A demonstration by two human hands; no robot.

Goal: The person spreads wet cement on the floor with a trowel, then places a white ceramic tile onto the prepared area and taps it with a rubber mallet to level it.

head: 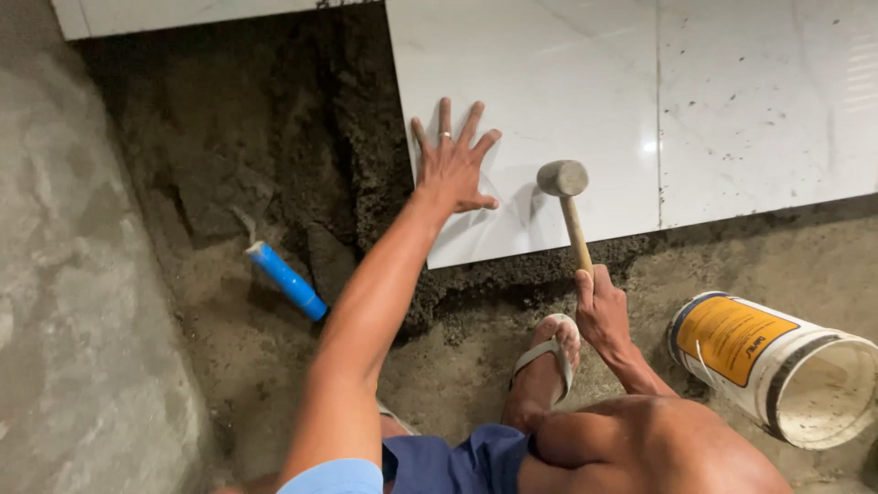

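Floor under work, unfinished. Glossy white marble-look tiles (759,101) cover the upper right of the frame, with a straight joint line running top to bottom between two of them. A bright glare spot sits near that joint, indicating overhead light. A strip of white tile edge (183,14) runs along the upper left. Between these lies a dark, damp mortar bed (265,119), rough and clumped, in the upper centre. Lighter, drier sandy screed (786,256) fills the lower centre and right. A grey, smoothed cement surface (64,302) occupies the left side. Small dark specks mark the tiles.
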